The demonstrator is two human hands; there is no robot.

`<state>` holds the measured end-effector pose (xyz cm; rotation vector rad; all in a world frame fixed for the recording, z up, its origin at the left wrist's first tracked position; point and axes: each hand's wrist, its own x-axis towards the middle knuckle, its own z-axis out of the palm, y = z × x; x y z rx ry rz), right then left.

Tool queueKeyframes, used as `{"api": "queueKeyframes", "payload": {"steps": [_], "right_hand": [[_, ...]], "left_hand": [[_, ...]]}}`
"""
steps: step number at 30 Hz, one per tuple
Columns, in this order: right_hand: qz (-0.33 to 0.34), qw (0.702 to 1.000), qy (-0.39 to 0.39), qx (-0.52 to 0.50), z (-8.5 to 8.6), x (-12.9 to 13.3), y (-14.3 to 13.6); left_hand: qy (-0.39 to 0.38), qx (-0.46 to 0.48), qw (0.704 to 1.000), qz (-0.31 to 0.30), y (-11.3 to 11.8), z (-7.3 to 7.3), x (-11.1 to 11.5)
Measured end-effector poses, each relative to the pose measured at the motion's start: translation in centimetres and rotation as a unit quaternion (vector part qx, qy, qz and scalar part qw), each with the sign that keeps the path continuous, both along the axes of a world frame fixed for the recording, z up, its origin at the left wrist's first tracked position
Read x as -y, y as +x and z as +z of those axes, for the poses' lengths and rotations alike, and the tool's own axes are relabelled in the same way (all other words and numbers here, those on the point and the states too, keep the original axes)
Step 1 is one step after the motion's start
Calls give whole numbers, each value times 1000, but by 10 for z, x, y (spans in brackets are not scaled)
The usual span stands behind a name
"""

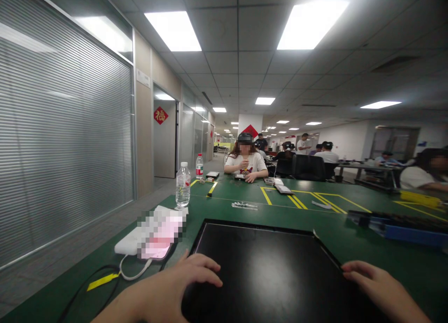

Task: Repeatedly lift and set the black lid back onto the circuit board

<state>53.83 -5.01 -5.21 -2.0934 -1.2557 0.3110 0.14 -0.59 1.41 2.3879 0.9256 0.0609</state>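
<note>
A flat black screen panel lies low in front of me, its near part cut off by the frame. At its left edge is my left hand, with curved fingers reaching over the dark face; the thumb is not clearly visible. My right hand has its fingertips together against the right edge, and the underside of that grip is hidden. A thin pale strip sticks up near the far right corner of the panel.
Left of the panel are a phone, a white box-like item and cables. Water bottles stand beyond. A blue tray sits right on the green table. A person works opposite.
</note>
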Motion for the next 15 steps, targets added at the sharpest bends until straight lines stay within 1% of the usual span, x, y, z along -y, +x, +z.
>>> {"api": "queueKeyframes", "payload": {"steps": [4, 10, 12, 15], "right_hand": [[4, 1000, -6, 1, -2, 0, 1], [10, 1000, -8, 4, -1, 2, 1], [12, 1000, -4, 11, -3, 1, 1], [12, 1000, 14, 18, -7, 0, 5]], "left_hand": [[-2, 34, 999, -23, 1, -1, 0], [18, 65, 997, -45, 1, -5, 0], [13, 66, 997, -41, 1, -9, 1], [-10, 80, 997, -17, 1, -14, 2]]}}
